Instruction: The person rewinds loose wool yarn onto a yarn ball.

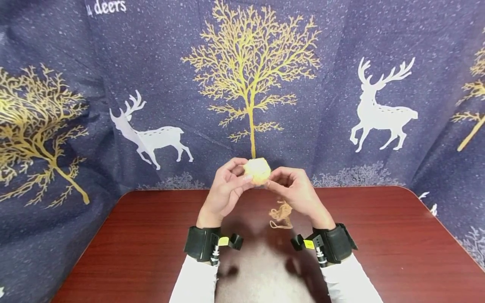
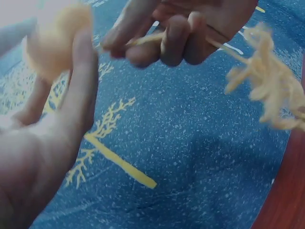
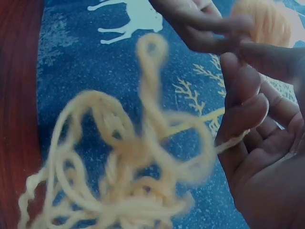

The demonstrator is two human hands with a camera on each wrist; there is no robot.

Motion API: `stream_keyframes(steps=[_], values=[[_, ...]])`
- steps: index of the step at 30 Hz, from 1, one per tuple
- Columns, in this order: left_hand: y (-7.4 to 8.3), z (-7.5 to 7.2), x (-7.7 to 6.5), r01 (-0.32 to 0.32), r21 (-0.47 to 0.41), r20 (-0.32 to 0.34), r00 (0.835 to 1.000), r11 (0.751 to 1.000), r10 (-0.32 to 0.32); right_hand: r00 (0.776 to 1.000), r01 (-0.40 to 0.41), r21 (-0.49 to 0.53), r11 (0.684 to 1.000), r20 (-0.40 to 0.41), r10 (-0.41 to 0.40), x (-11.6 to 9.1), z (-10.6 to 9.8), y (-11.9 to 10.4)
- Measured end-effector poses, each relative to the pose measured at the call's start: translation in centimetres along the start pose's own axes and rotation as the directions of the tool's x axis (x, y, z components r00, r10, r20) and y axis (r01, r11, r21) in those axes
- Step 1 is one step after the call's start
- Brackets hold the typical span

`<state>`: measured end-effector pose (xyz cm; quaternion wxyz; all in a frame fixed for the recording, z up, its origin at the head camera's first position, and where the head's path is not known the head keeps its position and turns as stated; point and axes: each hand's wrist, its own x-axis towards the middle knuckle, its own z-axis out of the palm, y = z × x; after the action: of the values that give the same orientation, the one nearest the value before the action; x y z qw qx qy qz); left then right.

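Note:
A pale yellow ball of yarn [image 1: 257,170] is held up above the far edge of the table, its top washed bright in the head view. My left hand [image 1: 226,187] grips the ball between thumb and fingers from the left. At its right side, my right hand [image 1: 297,189] pinches the yarn strand, which runs through its curled fingers [image 2: 176,40]. From that hand hangs a loose tangle of yarn [image 3: 128,162], full of loops and twists. In the left wrist view the ball [image 2: 59,43] is blurred.
A reddish-brown table [image 1: 151,235] with rounded far corners lies beneath my hands. Behind it hangs a dark blue cloth [image 1: 326,105] printed with golden trees and white deer. Black bands with small cameras wrap the left wrist [image 1: 202,244] and right wrist [image 1: 335,244].

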<state>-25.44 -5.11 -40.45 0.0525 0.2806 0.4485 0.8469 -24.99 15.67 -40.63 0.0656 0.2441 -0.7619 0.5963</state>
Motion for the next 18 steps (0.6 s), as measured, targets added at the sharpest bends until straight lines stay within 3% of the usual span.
stream_keyframes(steps=[2, 5, 7, 9, 10, 12, 15, 18], values=[[-0.2, 0.4, 0.2, -0.028, 0.047, -0.105, 0.994, 0.999, 0.033, 1.0, 0.004, -0.033, 0.999, 0.007, -0.004, 0.0, 0.4, -0.1], [-0.5, 0.7, 0.4, -0.049, 0.251, -0.213, 0.971, 0.967, 0.104, 0.999, 0.02, -0.083, 0.996, 0.028, -0.018, -0.1, 0.7, -0.3], [-0.8, 0.7, 0.5, -0.047, 0.43, -0.233, 0.959, 0.902, 0.161, 0.999, 0.027, -0.116, 0.993, 0.039, -0.023, -0.2, 0.8, -0.5], [-1.1, 0.4, 0.5, -0.04, 0.595, -0.213, 0.955, 0.803, 0.205, 0.999, 0.027, -0.137, 0.99, 0.042, -0.021, -0.2, 0.8, -0.7], [-1.2, 0.3, 0.5, -0.04, 0.654, -0.194, 0.956, 0.755, 0.219, 0.999, 0.027, -0.151, 0.988, 0.041, -0.021, -0.3, 0.7, -0.8], [-1.3, 0.0, 0.4, -0.048, 0.729, -0.147, 0.963, 0.682, 0.225, 0.999, 0.022, -0.162, 0.987, 0.035, -0.016, -0.3, 0.5, -0.9], [-1.2, -0.5, 0.3, -0.052, 0.794, -0.082, 0.978, 0.606, 0.191, 1.0, 0.018, -0.178, 0.984, 0.018, -0.015, -0.3, 0.2, -1.0], [-0.9, -0.9, 0.2, -0.031, 0.824, -0.029, 0.995, 0.565, 0.096, 1.0, 0.018, -0.176, 0.984, 0.011, -0.016, -0.3, -0.2, -1.0]])
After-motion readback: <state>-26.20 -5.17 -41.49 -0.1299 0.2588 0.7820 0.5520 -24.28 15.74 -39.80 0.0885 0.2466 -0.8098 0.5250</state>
